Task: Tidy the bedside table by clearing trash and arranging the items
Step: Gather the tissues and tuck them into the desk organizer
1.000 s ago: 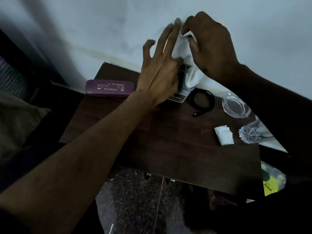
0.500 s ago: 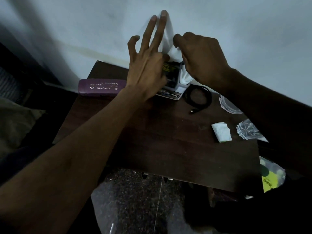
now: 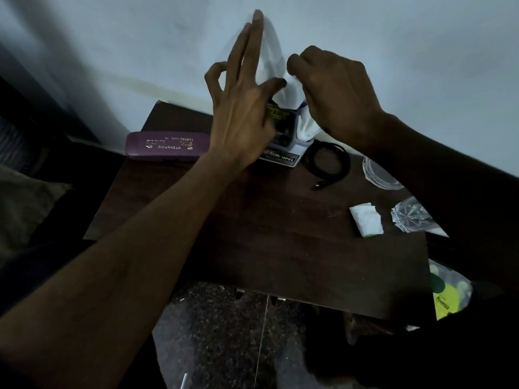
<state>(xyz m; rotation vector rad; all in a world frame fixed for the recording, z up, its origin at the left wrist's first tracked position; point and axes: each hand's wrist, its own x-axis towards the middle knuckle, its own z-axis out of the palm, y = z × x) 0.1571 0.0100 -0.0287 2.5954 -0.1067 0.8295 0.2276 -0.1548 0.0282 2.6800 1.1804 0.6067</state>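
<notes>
A white tissue (image 3: pixel 271 60) sticks up from a small printed box (image 3: pixel 283 153) at the back of the dark wooden bedside table (image 3: pixel 252 234). My left hand (image 3: pixel 241 108) pinches the tissue between thumb and finger, the other fingers stretched upward along it. My right hand (image 3: pixel 334 94) is closed on the tissue's lower right part, just above the box. A folded white tissue (image 3: pixel 366 219) lies on the table at the right.
A purple spectacle case (image 3: pixel 167 146) lies at the back left. A coiled black cable (image 3: pixel 328 164) sits right of the box. A clear glass dish (image 3: pixel 379 175) and crumpled clear plastic (image 3: pixel 410 217) lie at the right edge. A yellow-green packet (image 3: pixel 446 293) hangs below. The wall is right behind.
Both hands have kept hold of the tissue at the box. My left fingers have stretched higher along it, and the tissue stands taller than before.
</notes>
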